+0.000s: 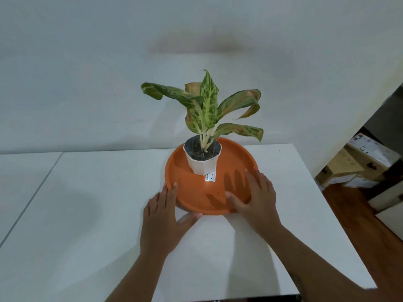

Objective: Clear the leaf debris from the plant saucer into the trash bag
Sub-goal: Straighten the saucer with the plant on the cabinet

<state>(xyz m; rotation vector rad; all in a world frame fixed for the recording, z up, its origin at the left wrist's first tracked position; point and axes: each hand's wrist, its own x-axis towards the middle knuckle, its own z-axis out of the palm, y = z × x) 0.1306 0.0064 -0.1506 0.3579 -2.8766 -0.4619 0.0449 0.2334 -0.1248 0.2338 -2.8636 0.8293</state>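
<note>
While the orange saucer [237, 155] stands on the white table [87, 192] with a potted plant [202, 164] set in its far half, its near rim is touched from both sides. The left hand [161, 214] is laid against the outside with fingers straight. The right hand [257, 197] is spread over the rim, thumb inside. A few dark specks [210, 195] are seen on the saucer floor.

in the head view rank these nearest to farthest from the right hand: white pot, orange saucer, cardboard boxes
1. orange saucer: the right hand rests on its near right rim.
2. white pot: stands on the saucer, ahead and left of the hand.
3. cardboard boxes: off the table, down at the far right.
</note>
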